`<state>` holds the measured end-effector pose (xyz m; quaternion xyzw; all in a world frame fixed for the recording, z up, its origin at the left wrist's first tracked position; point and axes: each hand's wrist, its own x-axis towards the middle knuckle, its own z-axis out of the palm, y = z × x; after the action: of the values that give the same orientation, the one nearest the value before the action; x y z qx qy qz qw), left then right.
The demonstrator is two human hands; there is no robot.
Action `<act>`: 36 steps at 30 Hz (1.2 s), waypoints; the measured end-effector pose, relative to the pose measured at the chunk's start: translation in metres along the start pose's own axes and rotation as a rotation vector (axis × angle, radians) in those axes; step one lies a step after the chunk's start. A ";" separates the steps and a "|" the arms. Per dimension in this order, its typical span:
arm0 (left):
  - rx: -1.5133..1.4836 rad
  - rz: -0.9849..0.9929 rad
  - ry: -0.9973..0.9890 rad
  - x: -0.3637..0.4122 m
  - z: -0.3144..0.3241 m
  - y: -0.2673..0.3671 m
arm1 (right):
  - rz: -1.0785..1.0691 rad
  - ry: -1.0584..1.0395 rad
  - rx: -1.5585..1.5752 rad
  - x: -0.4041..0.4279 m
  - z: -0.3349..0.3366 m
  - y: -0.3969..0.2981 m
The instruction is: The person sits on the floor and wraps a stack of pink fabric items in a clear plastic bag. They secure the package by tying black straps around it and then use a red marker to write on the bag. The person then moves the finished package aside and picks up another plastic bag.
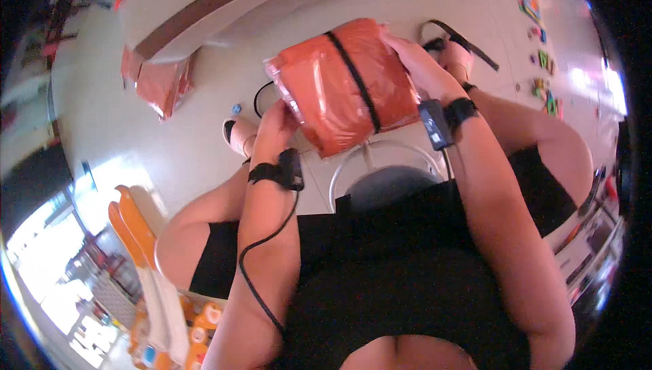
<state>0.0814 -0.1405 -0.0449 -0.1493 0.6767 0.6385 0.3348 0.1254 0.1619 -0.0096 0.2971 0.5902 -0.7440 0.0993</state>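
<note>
Between my hands is a bundle of folded orange-red plastic packaging (326, 84), shiny and creased, with a narrow black band (354, 74) running across it. My left hand (277, 120) grips its left edge, the fingers partly hidden behind the plastic. Along the upper right side, my right hand (415, 59) holds the bundle, with its fingertips near the far right corner. The bundle is held up above the tiled floor, in front of a round stool with metal tubing (336, 176). Each wrist wears a black strap with a small cabled device.
A second orange-red plastic package (160, 84) lies on the floor to the left, beside a pale piece of furniture with a brown edge (204, 10). A black strap (466, 46) lies by my right foot. Colourful toys (545, 64) line the floor at right. Orange-and-white plush legs (142, 237) show at lower left.
</note>
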 end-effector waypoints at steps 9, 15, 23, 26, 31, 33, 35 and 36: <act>0.089 -0.034 -0.108 0.013 0.022 0.034 | 0.149 -0.015 0.049 -0.003 -0.003 -0.006; 0.203 -0.057 -0.014 0.037 0.001 -0.004 | 0.114 -0.005 -0.008 0.008 0.006 0.010; -0.178 0.145 -0.075 0.057 0.001 -0.025 | -0.027 0.098 -0.241 0.016 0.004 0.028; 0.068 0.227 0.042 0.058 0.008 -0.017 | -0.041 0.164 -0.314 0.012 0.000 0.030; 0.283 0.013 -0.032 0.063 -0.019 -0.010 | -0.041 0.150 -0.233 0.000 0.025 0.014; 0.077 0.064 -0.160 0.087 -0.026 -0.032 | -0.038 0.192 -0.350 0.001 0.027 0.016; 0.053 0.055 -0.175 0.066 0.003 -0.015 | -0.033 0.240 -0.449 0.008 0.004 0.030; 0.074 0.151 -0.202 0.068 -0.001 -0.015 | -0.011 0.248 -0.487 0.012 0.005 0.030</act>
<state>0.0410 -0.1282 -0.1000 -0.0202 0.6719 0.6484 0.3575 0.1293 0.1511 -0.0405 0.3502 0.7610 -0.5385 0.0907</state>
